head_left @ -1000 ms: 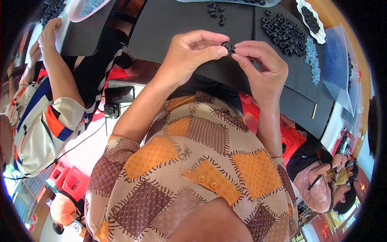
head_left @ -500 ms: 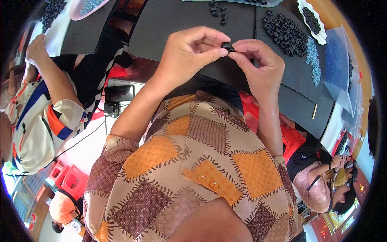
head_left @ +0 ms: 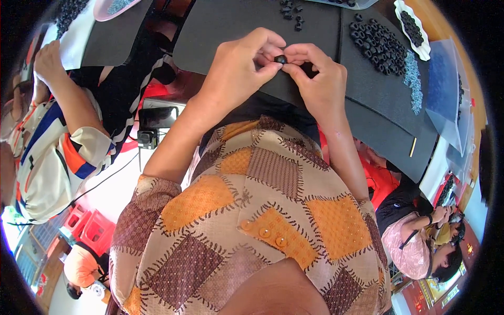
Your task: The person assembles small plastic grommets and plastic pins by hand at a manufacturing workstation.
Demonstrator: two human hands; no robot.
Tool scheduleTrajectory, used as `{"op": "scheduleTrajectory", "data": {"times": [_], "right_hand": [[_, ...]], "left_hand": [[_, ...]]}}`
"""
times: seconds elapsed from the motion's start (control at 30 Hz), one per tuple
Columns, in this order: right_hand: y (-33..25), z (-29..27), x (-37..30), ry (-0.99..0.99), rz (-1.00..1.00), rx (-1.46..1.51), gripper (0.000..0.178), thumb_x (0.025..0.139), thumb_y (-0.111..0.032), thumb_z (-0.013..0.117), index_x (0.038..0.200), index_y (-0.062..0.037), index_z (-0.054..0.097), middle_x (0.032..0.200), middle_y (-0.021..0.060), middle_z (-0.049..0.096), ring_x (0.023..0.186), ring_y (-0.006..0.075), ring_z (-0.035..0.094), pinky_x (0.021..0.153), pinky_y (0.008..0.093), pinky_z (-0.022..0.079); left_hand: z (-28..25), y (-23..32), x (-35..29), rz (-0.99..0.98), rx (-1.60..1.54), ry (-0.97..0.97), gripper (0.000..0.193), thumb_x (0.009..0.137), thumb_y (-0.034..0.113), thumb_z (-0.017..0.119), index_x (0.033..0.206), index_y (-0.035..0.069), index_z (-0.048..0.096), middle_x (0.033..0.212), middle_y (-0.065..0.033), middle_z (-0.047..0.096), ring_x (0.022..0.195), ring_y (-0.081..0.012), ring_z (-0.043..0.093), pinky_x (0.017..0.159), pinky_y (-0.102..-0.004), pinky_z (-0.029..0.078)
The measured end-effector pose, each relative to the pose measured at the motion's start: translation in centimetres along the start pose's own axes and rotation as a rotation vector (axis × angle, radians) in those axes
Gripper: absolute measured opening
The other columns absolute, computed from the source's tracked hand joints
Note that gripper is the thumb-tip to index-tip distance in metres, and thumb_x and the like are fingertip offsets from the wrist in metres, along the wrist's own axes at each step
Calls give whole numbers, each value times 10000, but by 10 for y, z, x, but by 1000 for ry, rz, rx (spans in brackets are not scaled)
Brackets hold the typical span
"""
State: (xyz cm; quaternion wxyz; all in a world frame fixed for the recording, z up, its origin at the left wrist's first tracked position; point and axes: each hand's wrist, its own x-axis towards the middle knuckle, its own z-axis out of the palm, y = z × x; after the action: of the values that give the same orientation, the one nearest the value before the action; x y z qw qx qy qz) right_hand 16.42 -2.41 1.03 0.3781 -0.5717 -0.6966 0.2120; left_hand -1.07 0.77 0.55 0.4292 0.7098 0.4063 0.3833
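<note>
Left hand (head_left: 236, 64) pinching black piece (head_left: 281, 60); right hand (head_left: 321, 79) narrow at its edge, grip unclear. Black pile (head_left: 379, 48), blue beads (head_left: 413, 86) on worktop (head_left: 320, 29).

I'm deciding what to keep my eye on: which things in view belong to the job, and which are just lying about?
Likely part of it:
Small black piece, held in the left hand, right hand close by
Loose black pieces on the dark table
Pale blue pieces beside them

Seemingly just lying about:
Yellow stick
Dark flat-screened device
Red stools
</note>
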Motion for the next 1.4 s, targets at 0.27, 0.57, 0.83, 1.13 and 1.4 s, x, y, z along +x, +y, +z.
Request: {"op": "scheduleTrajectory", "data": {"times": [0.27, 0.57, 0.83, 1.13, 1.4], "right_hand": [[-13, -8, -2, -44, 163, 143, 136, 827, -107, 723, 936, -34, 688, 818, 107, 729, 750, 176, 726, 670, 284, 553], [-6, -12, -3, -70, 171, 157, 117, 837, -123, 722, 900, -31, 688, 773, 87, 713, 688, 150, 695, 635, 260, 532], [-46, -18, 43, 3, -318, 15, 631, 920, -430, 605, 1392, -34, 468, 1402, 221, 404, 1315, 367, 382, 1095, 458, 286], [-28, 26, 63, -7, -525, 67, 658, 948, -474, 531, 1470, -100, 389, 1537, 236, 225, 1395, 390, 287, 1117, 497, 236], [-46, -41, 57, 177, -258, 482, 461, 918, -257, 610, 1303, -18, 522, 1265, 117, 559, 1137, 194, 526, 970, 340, 421]], "left_hand": [[5, 2, 0, 120, 125, 9, 304, 787, 33, 744, 1066, 44, 623, 933, -112, 713, 835, -188, 719, 734, -288, 580], [6, -10, -4, 274, 317, 76, 187, 730, 103, 780, 894, 45, 713, 922, -71, 716, 868, -246, 659, 758, -336, 531], [7, -10, -7, 260, 302, 87, 197, 708, 118, 780, 891, 74, 725, 863, -61, 701, 820, -273, 620, 738, -367, 507], [7, -12, -13, 12, 379, 14, 183, 707, 107, 774, 872, 48, 721, 878, -83, 702, 815, -281, 643, 724, -369, 518], [-17, -9, -6, -106, -415, -34, 178, 813, 65, 768, 967, -8, 719, 931, -50, 709, 895, -89, 632, 796, -237, 509]]}}
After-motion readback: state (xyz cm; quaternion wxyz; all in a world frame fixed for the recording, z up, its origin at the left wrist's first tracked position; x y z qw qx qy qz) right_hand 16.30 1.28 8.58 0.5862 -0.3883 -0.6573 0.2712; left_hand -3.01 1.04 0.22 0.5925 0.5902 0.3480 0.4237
